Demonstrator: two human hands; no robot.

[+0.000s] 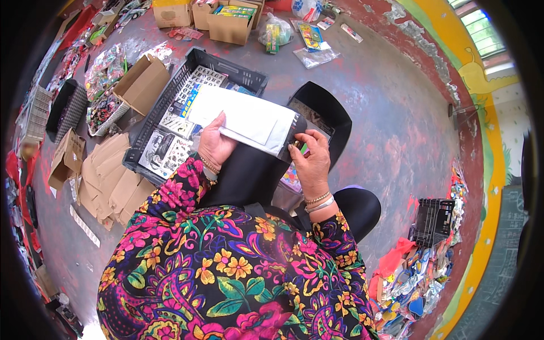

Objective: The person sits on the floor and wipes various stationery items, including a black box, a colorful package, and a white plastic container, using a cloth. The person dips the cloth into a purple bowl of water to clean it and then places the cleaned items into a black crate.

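Observation:
A stack of white sheets or flat packets point(241, 113) with a black strip at its right end lies across both my hands, above my legs. My left hand point(217, 143) is closed on its near edge, thumb on top and the other fingers hidden beneath. At the black end, the thumb and fingers of my right hand point(313, 161) are bent in a pinch. Under the stack's left part stands a black plastic crate point(232, 69), holding printed sheets with black letters and drawings point(164, 152). A black plastic bin point(340, 116) is just beyond my right hand, its contents partly covered.
Flattened cardboard point(113, 173) lies left of the crate, near an open carton point(141, 85). Boxes of small packages point(231, 27) stand at the far side, beside plastic bags point(276, 31). At the right are a small black crate point(433, 221) and a heap of scraps point(411, 294) along the wall.

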